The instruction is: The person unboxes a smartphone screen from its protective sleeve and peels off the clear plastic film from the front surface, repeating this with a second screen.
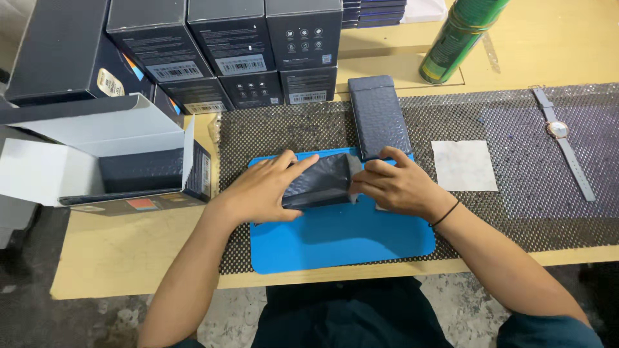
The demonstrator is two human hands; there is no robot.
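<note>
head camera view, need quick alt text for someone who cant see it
Both hands, left hand and right hand, grip a dark plastic-wrapped slab over a blue mat on black mesh liner. An open box, stacked dark boxes, a green can and a wristwatch surround them.

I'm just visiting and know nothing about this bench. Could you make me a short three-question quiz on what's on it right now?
1. True or false: both hands grip the dark pouch over the blue mat.
2. What lies on the mesh liner at the far right? A) a wristwatch B) scissors C) a pen
3. Fill in: the opened box sits to the person's ____.

Key
1. True: the left hand and right hand both hold it.
2. A, the wristwatch.
3. Left.
</note>
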